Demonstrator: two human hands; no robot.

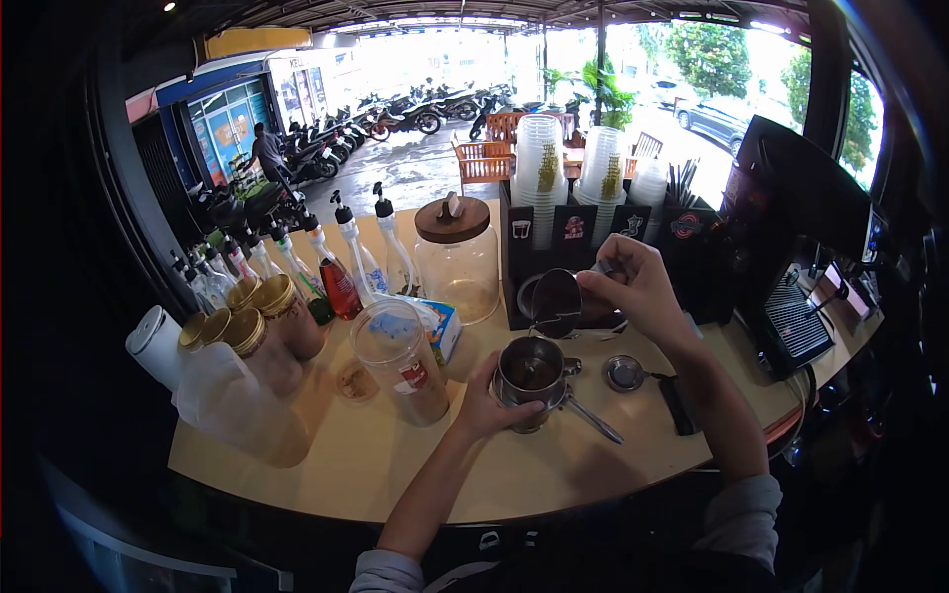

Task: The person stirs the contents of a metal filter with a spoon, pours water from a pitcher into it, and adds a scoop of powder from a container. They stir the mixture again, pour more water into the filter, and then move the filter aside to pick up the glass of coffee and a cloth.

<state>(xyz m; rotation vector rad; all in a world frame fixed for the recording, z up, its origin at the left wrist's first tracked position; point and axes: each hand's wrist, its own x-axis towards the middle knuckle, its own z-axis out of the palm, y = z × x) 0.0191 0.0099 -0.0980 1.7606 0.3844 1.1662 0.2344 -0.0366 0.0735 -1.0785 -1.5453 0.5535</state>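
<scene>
My left hand (494, 400) is wrapped around the left side of a metal cup (534, 368) with a side handle; dark brown contents show inside it. Above the cup, my right hand (633, 287) grips a small round metal vessel (557, 304) by its right edge, tilted toward the cup. A thin bright streak runs down from its lower rim. The vessel's exact kind is hard to make out. Beside the cup's base lies a metal spoon (598, 423). A portafilter (625, 374) with a black handle rests farther right.
Left of my hands stand a tall clear container (400, 368) and a wide glass jar (460, 262) with a wooden lid. Pump bottles (341, 287) and gold-lidded jars (287, 306) line the left. Stacked plastic cups (539, 178) stand behind; an espresso machine (791, 316) is at right.
</scene>
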